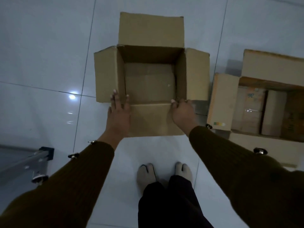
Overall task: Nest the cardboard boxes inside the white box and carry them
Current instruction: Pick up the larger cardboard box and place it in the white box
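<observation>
A brown cardboard box (148,55) stands open on the tiled floor in front of me, all its flaps spread outward and nothing inside. My left hand (119,111) lies at its near-left corner, fingers spread, thumb over the inner edge. My right hand (181,111) pinches the near-right corner where the near flap meets the rim. To the right stands a white box (220,102), open, with smaller cardboard boxes (251,109) standing inside it.
My feet (164,174) in pale socks stand just behind the brown box. A metal ladder foot (39,158) lies at the lower left. Glossy white floor tiles (41,46) surround the boxes.
</observation>
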